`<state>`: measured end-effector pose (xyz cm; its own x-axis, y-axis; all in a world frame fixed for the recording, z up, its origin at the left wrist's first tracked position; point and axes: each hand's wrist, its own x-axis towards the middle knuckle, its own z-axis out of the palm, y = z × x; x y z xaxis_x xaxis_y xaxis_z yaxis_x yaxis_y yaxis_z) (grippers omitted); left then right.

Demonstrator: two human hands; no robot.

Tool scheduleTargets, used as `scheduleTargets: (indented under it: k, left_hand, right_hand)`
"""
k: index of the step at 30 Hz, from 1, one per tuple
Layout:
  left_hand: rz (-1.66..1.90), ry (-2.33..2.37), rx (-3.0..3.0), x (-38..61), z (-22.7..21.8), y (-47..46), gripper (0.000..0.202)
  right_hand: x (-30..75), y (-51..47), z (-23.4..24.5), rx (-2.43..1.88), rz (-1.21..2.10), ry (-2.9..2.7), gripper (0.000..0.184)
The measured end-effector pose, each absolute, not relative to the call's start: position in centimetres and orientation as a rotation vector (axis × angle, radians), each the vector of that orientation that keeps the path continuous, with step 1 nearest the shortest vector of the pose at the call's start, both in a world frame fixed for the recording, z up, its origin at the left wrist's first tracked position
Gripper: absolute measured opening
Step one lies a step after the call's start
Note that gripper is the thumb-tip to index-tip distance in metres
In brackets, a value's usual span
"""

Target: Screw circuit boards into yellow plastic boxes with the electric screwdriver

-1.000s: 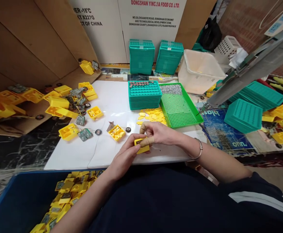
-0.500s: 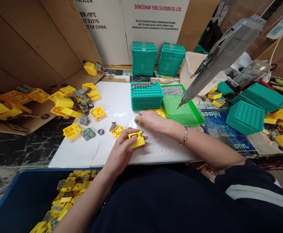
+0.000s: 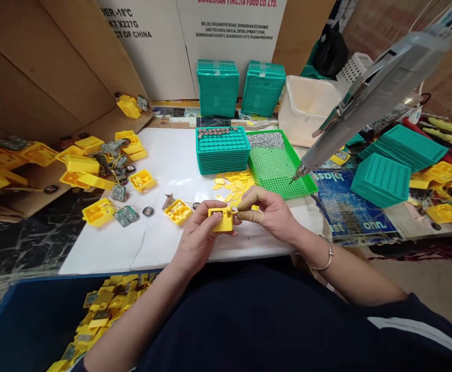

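Note:
My left hand [image 3: 197,240] grips a small yellow plastic housing [image 3: 221,219] above the white work surface [image 3: 171,165]. My right hand [image 3: 266,213], with finger cots on thumb and forefinger, pinches a small yellow piece against the housing's right edge. A pile of small flat yellow pieces [image 3: 235,185] lies just beyond the hands. An open yellow housing [image 3: 177,211] with wires sits left of the held one.
A hanging electric screwdriver [image 3: 369,101] points down at a green screw tray [image 3: 278,165]. Stacked teal trays [image 3: 221,150] stand behind. More yellow housings [image 3: 94,165] and circuit boards lie at left. A blue bin [image 3: 24,320] of assembled yellow parts sits at lower left.
My right hand reached to the pile of small yellow pieces, then came back to the housing with a piece pinched. The screwdriver swung about overhead.

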<state>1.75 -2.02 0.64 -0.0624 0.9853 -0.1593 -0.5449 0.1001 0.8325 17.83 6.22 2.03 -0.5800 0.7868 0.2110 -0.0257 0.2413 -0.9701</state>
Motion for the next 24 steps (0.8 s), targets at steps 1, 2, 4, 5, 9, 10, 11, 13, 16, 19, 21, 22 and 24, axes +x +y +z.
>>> scheduleTargets:
  k: [1, 2, 4, 5, 9, 10, 11, 13, 16, 19, 21, 22, 24]
  left_hand:
    - [1.399, 0.903, 0.647, 2.0, 0.7, -2.0, 0.017]
    - [1.396, 0.899, 0.66, 2.1, 0.7, -2.0, 0.016]
    - [1.368, 0.89, 0.677, 2.1, 0.6, -1.9, 0.015]
    - [1.342, 0.877, 0.683, 2.0, 0.6, -1.9, 0.014]
    - [1.261, 0.836, 0.671, 1.7, 0.3, -1.4, 0.013]
    - [1.27, 0.849, 0.662, 1.7, 0.2, -1.3, 0.014]
    - [1.287, 0.87, 0.659, 1.8, 0.1, -1.3, 0.015]
    - [1.321, 0.904, 0.688, 2.0, -0.2, -1.3, 0.019]
    - [1.321, 0.938, 0.83, 2.3, -0.6, -1.6, 0.028]
    - [1.258, 1.023, 1.031, 2.3, -0.8, -1.9, 0.03]
    - [1.22, 1.09, 1.184, 2.3, -0.7, -2.1, 0.028]
    - [1.203, 1.116, 1.259, 2.2, -0.6, -2.1, 0.027]
    - [1.171, 1.151, 1.388, 2.2, -0.4, -2.2, 0.024]
  right_hand:
    - [18.0, 6.2, 1.8, -0.683, 1.395, -1.811, 0.022]
    - [18.2, 6.2, 1.7, -0.661, 1.369, -1.84, 0.022]
    - [18.6, 6.3, 1.4, -0.586, 1.217, -1.974, 0.02]
    - [18.8, 6.4, 1.3, -0.528, 1.077, -2.074, 0.018]
    - [19.1, 6.1, 1.1, -0.378, 0.524, -2.3, 0.017]
    - [19.1, 6.0, 1.1, -0.424, 0.517, -2.262, 0.016]
    - [19.0, 5.9, 1.1, -0.491, 0.567, -2.198, 0.014]
    - [18.8, 5.5, 1.3, -0.659, 0.757, -2.056, 0.009]
    - [18.5, 5.0, 1.7, -0.833, 1.0, -1.958, 0.007]
    - [18.4, 4.7, 1.9, -0.858, 1.094, -1.971, 0.007]
    - [18.3, 4.8, 2.1, -0.838, 1.102, -2.019, 0.003]
    - [18.3, 4.8, 2.2, -0.828, 1.089, -2.054, 0.002]
    - [18.4, 5.0, 2.4, -0.821, 1.043, -2.134, 0.001]
